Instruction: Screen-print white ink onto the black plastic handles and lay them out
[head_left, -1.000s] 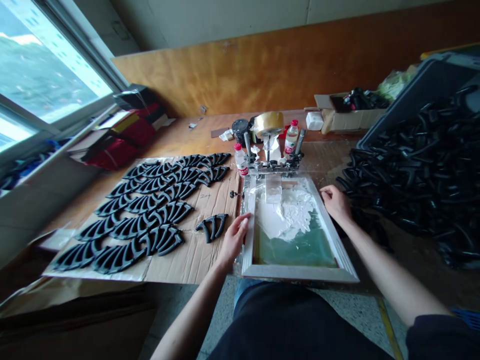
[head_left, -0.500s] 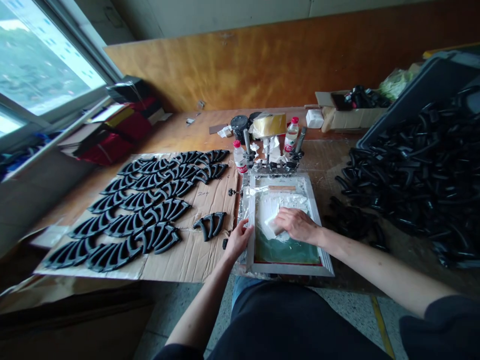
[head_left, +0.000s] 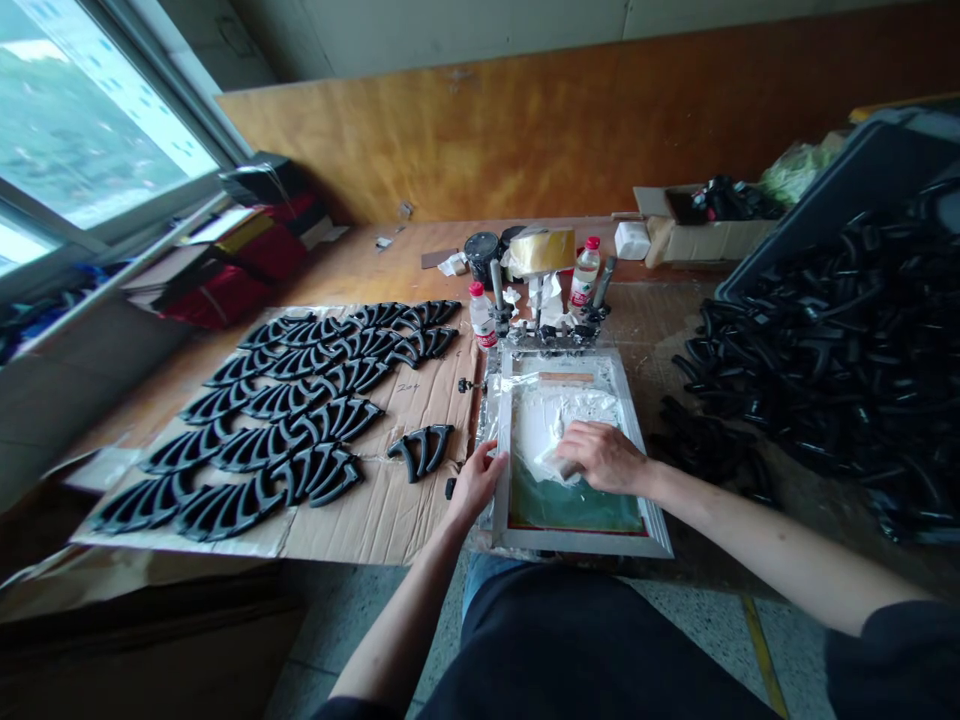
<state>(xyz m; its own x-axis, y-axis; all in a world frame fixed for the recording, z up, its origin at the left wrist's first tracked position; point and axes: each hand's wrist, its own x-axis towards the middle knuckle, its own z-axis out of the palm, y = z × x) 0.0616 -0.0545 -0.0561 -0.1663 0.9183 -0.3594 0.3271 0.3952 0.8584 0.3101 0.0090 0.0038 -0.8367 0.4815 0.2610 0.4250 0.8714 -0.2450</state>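
Observation:
A screen printing frame (head_left: pixel 656 515) with an aluminium rim lies flat before me, its green mesh (head_left: pixel 566 508) smeared with thick white ink (head_left: pixel 536 425). My left hand (head_left: pixel 478 478) grips the frame's left side, thumb on the rim; its other fingers are partly hidden. My right hand (head_left: pixel 604 455) is closed on a small whitish scraper (head_left: pixel 564 468), pressed to the mesh at the lower edge of the ink; much of the scraper is hidden by the fingers. A wooden strip (head_left: pixel 565 378) lies across the frame's far end, near the metal clamp (head_left: pixel 551 335).
Curved black plastic parts (head_left: pixel 229 510) lie in rows on cardboard (head_left: pixel 394 520) at left, with a single part (head_left: pixel 421 452) nearer the frame. A heap of black parts (head_left: pixel 817 350) spills from a grey crate (head_left: pixel 795 215) at right. Two bottles (head_left: pixel 481 315) flank the clamp.
My right hand has moved slightly right and toward me with the scraper, which now shows less. My left hand stays on the frame.

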